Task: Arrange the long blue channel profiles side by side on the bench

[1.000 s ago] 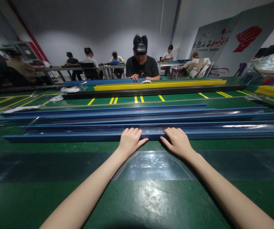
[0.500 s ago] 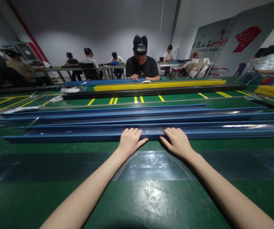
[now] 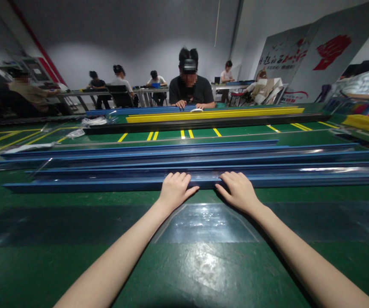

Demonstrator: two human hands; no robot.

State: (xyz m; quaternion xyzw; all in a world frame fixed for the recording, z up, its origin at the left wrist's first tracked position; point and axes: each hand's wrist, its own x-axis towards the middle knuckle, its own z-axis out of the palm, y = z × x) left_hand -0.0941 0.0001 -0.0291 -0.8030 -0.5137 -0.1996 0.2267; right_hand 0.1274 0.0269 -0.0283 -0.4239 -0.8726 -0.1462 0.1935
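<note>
My left hand point(image 3: 176, 188) grips the near edge of a long blue plastic channel point(image 3: 91, 185), fingers curled over the rim and thumb along its front. A short way to the right, my right hand point(image 3: 237, 189) holds the same rim in the same manner. The fingertips of both hands are hidden inside the channel. A clear sheet lines the channel and shines at its right end. Between my forearms and nearer to me, a clear plastic strip point(image 3: 203, 224) lies flat across the green table point(image 3: 184, 273).
More blue channels point(image 3: 139, 152) lie just behind the held one. Farther back are a black strip point(image 3: 203, 125), a yellow strip point(image 3: 223, 114) and crumpled clear film point(image 3: 94, 121). A person point(image 3: 191, 85) sits opposite, hands on another blue strip. A yellow tray point(image 3: 366, 123) stands at right.
</note>
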